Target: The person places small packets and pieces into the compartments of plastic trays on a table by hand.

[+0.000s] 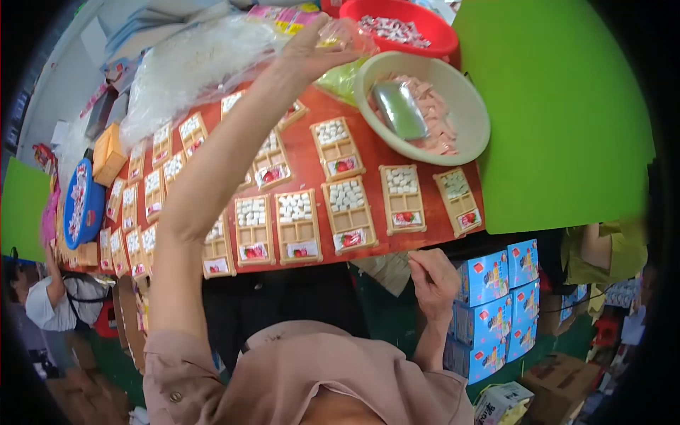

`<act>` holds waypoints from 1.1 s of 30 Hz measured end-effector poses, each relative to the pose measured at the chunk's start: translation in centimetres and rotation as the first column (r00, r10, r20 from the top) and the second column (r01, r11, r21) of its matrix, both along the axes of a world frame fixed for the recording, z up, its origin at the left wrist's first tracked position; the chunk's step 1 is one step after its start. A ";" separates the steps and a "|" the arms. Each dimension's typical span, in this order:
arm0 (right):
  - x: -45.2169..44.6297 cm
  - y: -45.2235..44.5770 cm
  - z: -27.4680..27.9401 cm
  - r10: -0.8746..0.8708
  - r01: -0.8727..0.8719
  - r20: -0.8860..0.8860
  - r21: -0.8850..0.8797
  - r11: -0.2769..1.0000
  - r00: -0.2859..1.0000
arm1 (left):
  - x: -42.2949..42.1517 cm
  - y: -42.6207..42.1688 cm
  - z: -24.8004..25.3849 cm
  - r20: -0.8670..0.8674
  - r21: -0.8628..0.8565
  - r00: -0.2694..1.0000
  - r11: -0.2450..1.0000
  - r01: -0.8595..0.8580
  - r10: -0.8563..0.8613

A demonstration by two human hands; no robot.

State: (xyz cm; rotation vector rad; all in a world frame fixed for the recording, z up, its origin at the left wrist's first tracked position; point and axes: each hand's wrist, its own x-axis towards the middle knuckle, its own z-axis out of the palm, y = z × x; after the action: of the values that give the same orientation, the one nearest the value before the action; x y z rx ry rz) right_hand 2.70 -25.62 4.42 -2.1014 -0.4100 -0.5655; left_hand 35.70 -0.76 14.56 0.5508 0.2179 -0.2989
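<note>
My left hand [316, 55] is stretched over the back of the table, fingers apart, beside a clear plastic bag [354, 35]. I see nothing held in it. Near the table's front edge, my right hand [433, 280] is closed, its fingers curled and the thumb against them; whatever may be inside is hidden. Between my hands stand rows of small wooden trays [349, 237] with white cube-shaped pieces in the large compartment. Many also carry a strawberry-printed packet [343, 165] in a small compartment. My left forearm covers some of the trays.
A cream basin [484, 134] holds pink strips and a greenish, shiny rectangular thing [400, 110]. Behind it is a red basin [450, 42] of wrapped pieces. A blue basket [92, 219] stands at left. A green board [559, 113] and stacked blue boxes [489, 319] are at right.
</note>
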 end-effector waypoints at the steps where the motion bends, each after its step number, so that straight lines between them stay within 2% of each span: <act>1: 0.0 0.3 -0.1 0.012 -0.012 -0.015 -0.004 1.000 1.000 | -1.5 1.8 -0.8 0.064 0.032 0.997 0.999 0.033 -0.035; 3: 0.5 1.2 -0.1 0.055 -0.055 0.001 0.016 0.998 0.998 | -5.0 5.4 -1.4 0.202 0.104 0.973 0.991 0.088 -0.108; 5: 0.9 2.0 0.0 0.089 -0.089 0.011 0.040 0.995 0.996 | -10.7 7.4 -0.4 0.194 0.094 0.976 0.992 0.087 -0.104; 7: 1.5 3.1 0.6 0.120 -0.123 0.058 0.049 0.991 0.991 | -17.5 8.5 0.3 0.282 0.291 0.955 0.957 0.009 -0.094; 9: 2.0 4.2 0.8 0.166 -0.172 0.094 0.063 0.983 0.982 | -23.3 10.8 -0.4 0.308 0.355 0.927 0.930 0.098 -0.215; 11: 2.3 5.1 0.9 0.222 -0.232 0.123 0.078 0.970 0.967 | -29.5 11.8 -2.4 0.276 0.457 0.943 0.889 0.040 -0.185; 13: 2.3 6.0 0.9 0.226 -0.238 0.137 0.080 0.968 0.964 | -34.4 13.2 -3.4 0.240 0.680 0.905 0.726 0.102 -0.351; 15: 2.0 6.8 0.8 0.225 -0.239 0.148 0.092 0.967 0.963 | -37.9 14.2 -5.4 0.236 0.631 0.932 0.773 0.067 -0.274; 19: 1.2 8.0 1.0 0.237 -0.257 0.158 0.117 0.959 0.958 | -42.3 15.3 -7.3 0.220 0.666 0.974 0.738 -0.105 -0.059; 20: 0.9 8.1 1.1 0.241 -0.260 0.157 0.116 0.959 0.958 | -43.0 15.4 -7.5 0.238 0.621 0.971 0.768 -0.156 0.005; 24: -0.4 8.6 2.0 0.202 -0.226 0.208 0.099 0.969 0.957 | -44.4 16.5 -7.8 0.257 0.628 0.965 0.751 -0.205 0.049; 26: -1.4 8.4 2.3 0.165 -0.188 0.196 0.106 0.976 0.967 | -45.4 16.9 -6.3 0.342 0.658 0.934 0.684 -0.315 0.102; 27: -1.8 8.4 2.7 0.150 -0.174 0.197 0.109 0.979 0.969 | -45.9 17.3 -4.9 0.386 0.667 0.914 0.646 -0.371 0.126; 29: -2.4 8.5 3.2 0.129 -0.154 0.191 0.118 0.981 0.973 | -46.7 17.5 -0.8 0.640 0.629 0.753 0.460 -0.627 0.153; 33: -2.1 9.7 3.7 0.151 -0.185 0.241 0.124 0.975 0.959 | -48.2 18.8 7.0 0.926 0.346 0.376 0.320 -0.882 0.034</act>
State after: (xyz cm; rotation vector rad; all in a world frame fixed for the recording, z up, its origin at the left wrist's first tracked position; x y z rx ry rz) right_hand 0.58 -15.90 8.07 -1.8463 -0.6539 -0.7186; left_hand -12.53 18.00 21.61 1.5294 -0.4332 0.9008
